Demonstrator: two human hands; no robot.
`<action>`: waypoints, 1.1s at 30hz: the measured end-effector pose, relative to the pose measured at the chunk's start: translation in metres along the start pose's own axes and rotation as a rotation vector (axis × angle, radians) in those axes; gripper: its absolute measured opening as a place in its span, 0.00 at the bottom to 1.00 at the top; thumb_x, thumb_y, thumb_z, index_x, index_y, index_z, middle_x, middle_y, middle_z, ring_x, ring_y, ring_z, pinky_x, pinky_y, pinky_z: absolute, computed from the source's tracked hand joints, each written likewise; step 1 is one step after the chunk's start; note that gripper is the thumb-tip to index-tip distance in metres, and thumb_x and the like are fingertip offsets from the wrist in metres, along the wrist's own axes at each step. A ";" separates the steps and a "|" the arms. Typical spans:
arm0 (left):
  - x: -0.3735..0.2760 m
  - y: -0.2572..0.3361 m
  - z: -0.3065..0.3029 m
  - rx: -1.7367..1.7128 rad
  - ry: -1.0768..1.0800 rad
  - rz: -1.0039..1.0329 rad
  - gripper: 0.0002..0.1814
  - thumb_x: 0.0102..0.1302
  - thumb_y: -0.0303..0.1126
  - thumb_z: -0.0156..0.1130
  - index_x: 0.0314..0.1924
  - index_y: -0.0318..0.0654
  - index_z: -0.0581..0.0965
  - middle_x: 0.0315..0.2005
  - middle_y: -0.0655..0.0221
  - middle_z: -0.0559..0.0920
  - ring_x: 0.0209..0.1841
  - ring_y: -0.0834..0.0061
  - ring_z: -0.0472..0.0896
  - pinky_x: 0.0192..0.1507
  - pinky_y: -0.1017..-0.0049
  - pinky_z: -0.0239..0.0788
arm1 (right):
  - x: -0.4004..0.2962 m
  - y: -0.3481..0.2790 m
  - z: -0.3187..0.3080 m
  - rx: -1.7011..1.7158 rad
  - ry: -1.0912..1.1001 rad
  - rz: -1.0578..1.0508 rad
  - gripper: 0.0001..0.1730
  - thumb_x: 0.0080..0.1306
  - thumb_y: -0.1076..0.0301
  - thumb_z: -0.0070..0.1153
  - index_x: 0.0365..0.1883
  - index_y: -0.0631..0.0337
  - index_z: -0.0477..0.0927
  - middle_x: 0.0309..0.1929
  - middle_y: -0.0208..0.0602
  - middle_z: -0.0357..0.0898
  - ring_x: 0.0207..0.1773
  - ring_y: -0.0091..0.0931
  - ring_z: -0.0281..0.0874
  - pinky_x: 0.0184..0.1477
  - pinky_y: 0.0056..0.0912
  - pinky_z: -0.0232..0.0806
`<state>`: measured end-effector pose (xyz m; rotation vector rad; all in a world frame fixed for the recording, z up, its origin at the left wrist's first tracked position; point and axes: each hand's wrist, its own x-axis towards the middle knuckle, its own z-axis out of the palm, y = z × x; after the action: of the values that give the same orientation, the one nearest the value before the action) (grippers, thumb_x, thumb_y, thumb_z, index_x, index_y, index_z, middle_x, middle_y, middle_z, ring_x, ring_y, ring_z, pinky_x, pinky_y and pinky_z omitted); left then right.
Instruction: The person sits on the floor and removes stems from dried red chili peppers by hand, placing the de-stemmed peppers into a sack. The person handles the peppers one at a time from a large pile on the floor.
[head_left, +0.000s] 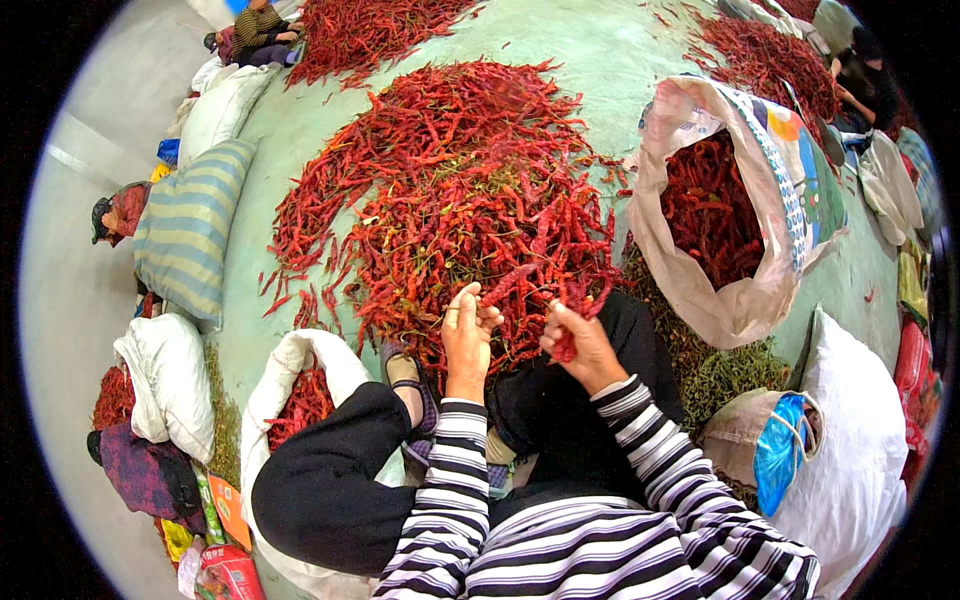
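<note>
A large pile of dried red chili peppers (465, 187) lies on the pale green floor in front of me. Over its near edge, my left hand (469, 326) is raised with the thumb near the fingertips; a thin stem-like piece shows beside it. To its right, my right hand (579, 337) is closed around several red chili peppers (564, 348), their ends sticking out below and above the fingers. Right of the pile stands a wide-mouthed woven sack (720, 311) holding darker red chilies (709, 202). A white sack (341, 360) with red chilies is beside my left leg.
Green stems (735, 375) lie on the floor at the right, near a full white sack (855, 420) and a small bag with blue plastic (780, 442). A striped sack (195, 225) stands at the left. Other people sit by further piles at the edges, one in a striped top (253, 31).
</note>
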<state>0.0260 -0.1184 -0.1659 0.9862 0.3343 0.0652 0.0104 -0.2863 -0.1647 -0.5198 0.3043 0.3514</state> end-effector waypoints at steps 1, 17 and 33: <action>-0.003 -0.001 0.004 0.017 -0.019 -0.003 0.18 0.70 0.38 0.51 0.52 0.33 0.70 0.34 0.72 0.75 0.31 0.80 0.77 0.34 0.78 0.75 | 0.003 0.010 -0.001 0.050 0.030 0.023 0.09 0.64 0.69 0.54 0.42 0.60 0.72 0.23 0.25 0.68 0.23 0.18 0.64 0.27 0.24 0.61; -0.015 -0.031 0.030 -0.092 -0.169 -0.223 0.07 0.64 0.29 0.58 0.41 0.40 0.71 0.26 0.72 0.77 0.26 0.79 0.76 0.26 0.75 0.74 | 0.013 0.011 -0.019 -0.109 -0.042 -0.044 0.05 0.64 0.69 0.54 0.35 0.60 0.75 0.24 0.27 0.73 0.26 0.19 0.69 0.28 0.23 0.64; -0.008 0.018 -0.034 1.232 -0.186 0.356 0.13 0.63 0.36 0.59 0.43 0.33 0.76 0.34 0.68 0.82 0.34 0.73 0.80 0.39 0.75 0.71 | 0.011 0.002 -0.008 0.021 0.128 0.032 0.05 0.65 0.71 0.48 0.37 0.61 0.73 0.37 0.35 0.77 0.39 0.26 0.76 0.36 0.29 0.72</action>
<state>0.0101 -0.0822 -0.1663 2.2518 -0.0195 0.0903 0.0177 -0.2862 -0.1766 -0.5178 0.4399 0.3461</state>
